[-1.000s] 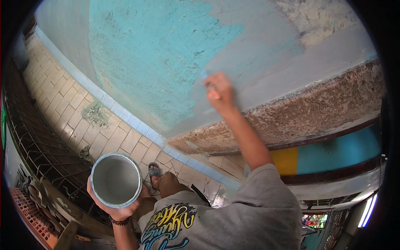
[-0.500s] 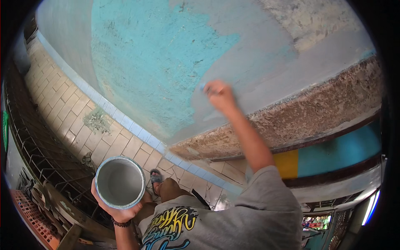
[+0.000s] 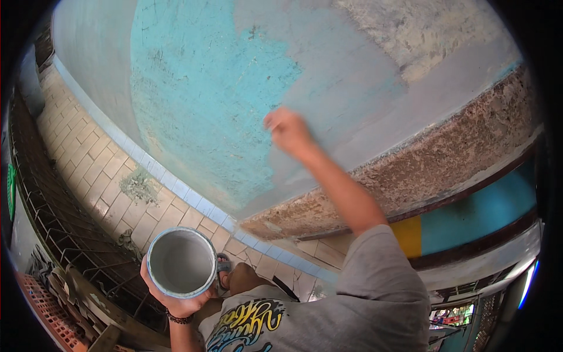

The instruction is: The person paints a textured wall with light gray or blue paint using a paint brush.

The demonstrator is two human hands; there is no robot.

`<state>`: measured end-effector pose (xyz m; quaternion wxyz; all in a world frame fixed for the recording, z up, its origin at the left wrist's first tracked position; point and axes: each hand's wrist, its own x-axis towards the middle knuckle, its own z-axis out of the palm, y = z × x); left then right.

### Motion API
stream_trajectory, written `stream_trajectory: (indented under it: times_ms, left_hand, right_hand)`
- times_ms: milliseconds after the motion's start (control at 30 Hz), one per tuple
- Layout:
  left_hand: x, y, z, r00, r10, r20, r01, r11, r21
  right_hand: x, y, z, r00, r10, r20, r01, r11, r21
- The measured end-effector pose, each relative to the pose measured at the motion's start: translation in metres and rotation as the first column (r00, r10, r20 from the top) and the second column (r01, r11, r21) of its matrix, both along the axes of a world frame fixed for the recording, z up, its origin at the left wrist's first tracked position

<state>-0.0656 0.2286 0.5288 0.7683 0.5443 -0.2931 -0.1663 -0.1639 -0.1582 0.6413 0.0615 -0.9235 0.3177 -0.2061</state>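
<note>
My left hand (image 3: 170, 302) is wrapped round a round paint can (image 3: 182, 262), its open mouth tilted up; the inside is coated grey and the rim is bluish. My right arm reaches out to the wall, where my right hand (image 3: 288, 134) is closed and smeared by motion. Whatever its fingers grip is hidden. The hand is over the border between the turquoise paint (image 3: 205, 88) and the grey paint (image 3: 328, 70) on the wall.
Below the grey area runs a rough brown ledge (image 3: 410, 155). Blue edging tiles (image 3: 193, 195) follow the wall's foot beside the tiled floor (image 3: 102, 170). On the left stand a metal rack (image 3: 53, 199) and an orange perforated crate (image 3: 50, 317).
My right hand has swept left and slightly up along the wall, onto the turquoise edge. The can in my left hand has shifted a little to the right in view.
</note>
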Motion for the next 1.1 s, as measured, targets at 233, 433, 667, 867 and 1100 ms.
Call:
stream_trajectory:
  times_ms: [233, 433, 667, 867, 1100]
  left_hand:
    - [0.005, 0.003, -0.014, 0.997, 0.010, -0.079, -0.005, 0.998, 0.067]
    - [0.005, -0.006, -0.004, 0.999, 0.030, 0.034, -0.031, 0.999, 0.032]
    - [0.012, -0.003, -0.009, 0.987, 0.124, 0.100, -0.127, 0.992, 0.028]
    - [0.007, -0.011, -0.004, 0.994, 0.106, 0.036, -0.105, 0.994, -0.012]
    - [0.007, -0.007, 0.001, 0.996, 0.084, 0.022, -0.085, 0.996, 0.019]
  right_hand:
    - [0.010, 0.005, 0.074, 0.966, 0.214, 0.147, 0.013, 0.522, -0.853]
    - [-0.026, 0.000, -0.151, 0.895, 0.275, -0.350, -0.413, 0.805, -0.426]
    - [0.041, -0.021, 0.083, 0.908, 0.209, 0.363, -0.101, 0.950, -0.295]
    - [0.037, -0.020, 0.019, 1.000, 0.000, 0.021, 0.018, 0.507, -0.862]
    - [0.044, -0.020, -0.029, 0.981, 0.149, 0.125, -0.141, 0.988, -0.067]
